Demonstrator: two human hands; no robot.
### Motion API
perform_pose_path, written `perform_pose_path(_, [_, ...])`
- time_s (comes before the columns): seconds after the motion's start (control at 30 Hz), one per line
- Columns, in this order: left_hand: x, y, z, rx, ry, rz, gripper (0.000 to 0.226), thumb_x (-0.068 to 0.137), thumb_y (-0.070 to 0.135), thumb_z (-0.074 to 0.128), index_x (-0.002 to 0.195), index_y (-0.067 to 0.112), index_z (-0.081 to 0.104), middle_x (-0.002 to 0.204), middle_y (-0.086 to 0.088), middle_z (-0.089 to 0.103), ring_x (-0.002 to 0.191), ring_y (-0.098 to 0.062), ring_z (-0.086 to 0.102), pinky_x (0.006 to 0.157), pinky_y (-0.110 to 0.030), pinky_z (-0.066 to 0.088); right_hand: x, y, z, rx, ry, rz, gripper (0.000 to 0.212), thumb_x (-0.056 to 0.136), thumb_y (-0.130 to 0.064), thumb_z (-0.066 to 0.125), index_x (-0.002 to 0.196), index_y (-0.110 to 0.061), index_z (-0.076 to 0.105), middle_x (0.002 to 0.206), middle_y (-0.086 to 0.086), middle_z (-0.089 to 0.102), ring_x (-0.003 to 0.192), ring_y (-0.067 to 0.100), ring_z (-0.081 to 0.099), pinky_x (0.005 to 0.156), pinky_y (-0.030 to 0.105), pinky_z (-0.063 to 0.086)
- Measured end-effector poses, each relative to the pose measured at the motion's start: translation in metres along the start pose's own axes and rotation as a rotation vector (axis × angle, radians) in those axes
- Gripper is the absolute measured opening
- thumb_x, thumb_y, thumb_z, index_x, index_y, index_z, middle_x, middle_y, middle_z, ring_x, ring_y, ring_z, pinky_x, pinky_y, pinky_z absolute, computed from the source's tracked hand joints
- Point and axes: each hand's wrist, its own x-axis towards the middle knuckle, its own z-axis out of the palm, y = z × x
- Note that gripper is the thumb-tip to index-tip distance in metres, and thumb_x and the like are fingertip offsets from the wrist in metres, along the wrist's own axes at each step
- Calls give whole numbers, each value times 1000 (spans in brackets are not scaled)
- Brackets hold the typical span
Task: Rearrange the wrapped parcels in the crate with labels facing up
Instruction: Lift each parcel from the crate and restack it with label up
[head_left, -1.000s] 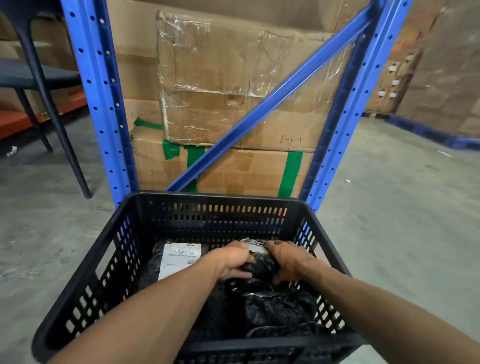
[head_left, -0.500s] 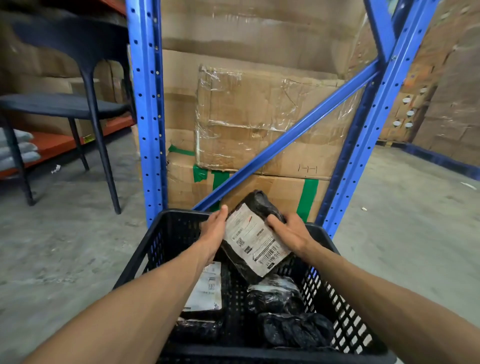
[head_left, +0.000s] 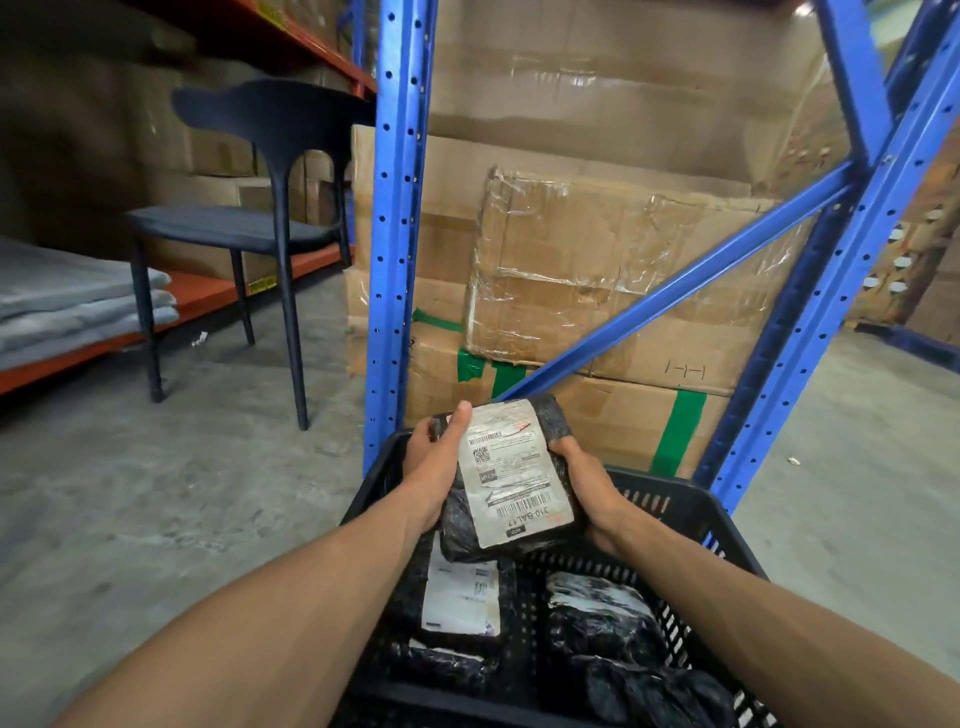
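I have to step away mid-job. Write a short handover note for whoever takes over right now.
Left hand and right hand together hold one wrapped parcel above the crate, label facing the camera.
In the crate: a parcel on the left lies label up; the two black parcels on the right show no clear label.
Left to do: set the held parcel down label up, then check and turn the right-hand ones.

glossy black plastic film wraps the parcel (head_left: 506, 480), its paper label (head_left: 511, 470) matt and creased. the crate (head_left: 675, 506) is matt black perforated plastic; rough concrete floor (head_left: 156, 493).
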Motion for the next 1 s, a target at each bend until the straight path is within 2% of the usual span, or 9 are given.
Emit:
perform_pose_path(0.13, [-2, 1, -8, 62, 102, 53, 56, 80, 71, 57, 105, 22, 67, 96, 2, 76, 91, -19, 71, 75, -30, 52, 0, 4, 15, 13, -79, -53, 46, 94, -56, 55, 126, -26, 70, 113, 0, 82, 101, 19, 79, 88, 39, 58])
perform_pose_path(0.27, [1, -1, -18, 4, 198, 25, 50, 85, 70, 51, 95, 22, 63, 93, -1, 73, 82, -18, 69, 62, -27, 48, 1, 6, 23, 22, -84, -68, 66, 84, -61, 68, 135, -20, 56, 112, 3, 81, 104, 22, 78, 101, 50, 57])
perform_pose_path(0.4, [7, -6, -23, -57, 326, -23, 57, 86, 69, 48, 108, 18, 62, 104, -7, 71, 94, -27, 67, 80, -36, 55, -6, 23, 25, 13, -146, 58, 84, 61, -65, 86, 128, -28, 50, 114, 3, 79, 95, 19, 80, 81, 46, 65])
perform_pose_path(0.5, [9, -9, -28, -154, 356, -112, 59, 90, 64, 44, 118, 15, 60, 112, -10, 70, 102, -32, 67, 96, -48, 54, -9, 34, 28, 104, -228, 142, 83, 61, -45, 96, 129, -21, 55, 109, 5, 81, 87, 26, 81, 71, 38, 64])
perform_pose_path(0.6, [10, -14, -37, -199, 267, -187, 55, 91, 53, 45, 120, 9, 62, 116, -18, 71, 102, -31, 67, 95, -45, 54, -5, 32, 26, 176, -176, 111, 55, 81, -25, 85, 130, -15, 63, 110, 5, 82, 92, 24, 80, 74, 39, 65])
perform_pose_path(0.7, [6, -18, -43, -212, 134, -193, 49, 88, 53, 52, 112, 14, 70, 105, -13, 77, 95, -28, 70, 80, -42, 59, 0, 25, 24, 280, -116, 49, 38, 90, -21, 74, 127, -17, 66, 112, 6, 82, 97, 24, 78, 87, 54, 63])
perform_pose_path(0.77, [4, -20, -44, -133, 46, -183, 53, 82, 65, 55, 106, 22, 75, 94, -6, 80, 93, -27, 73, 72, -37, 61, 1, 15, 21, 304, -34, -9, 37, 91, -21, 72, 127, -15, 66, 109, 8, 82, 98, 24, 77, 94, 55, 60])
perform_pose_path(0.87, [0, -14, -40, -20, -74, -176, 71, 74, 83, 47, 112, 27, 70, 96, -2, 79, 91, -23, 73, 62, -32, 56, 3, -4, 8, 219, 59, -88, 46, 85, -18, 79, 126, -14, 60, 87, 3, 83, 76, 19, 78, 75, 41, 66])
perform_pose_path(1.0, [-4, -15, -35, 101, -149, -90, 76, 60, 84, 63, 114, 30, 65, 100, 3, 78, 95, -19, 72, 74, -39, 57, -1, -16, -6, -59, -98, -70, 53, 76, -15, 87, 122, -21, 61, 98, 12, 83, 79, 22, 78, 78, 41, 65])
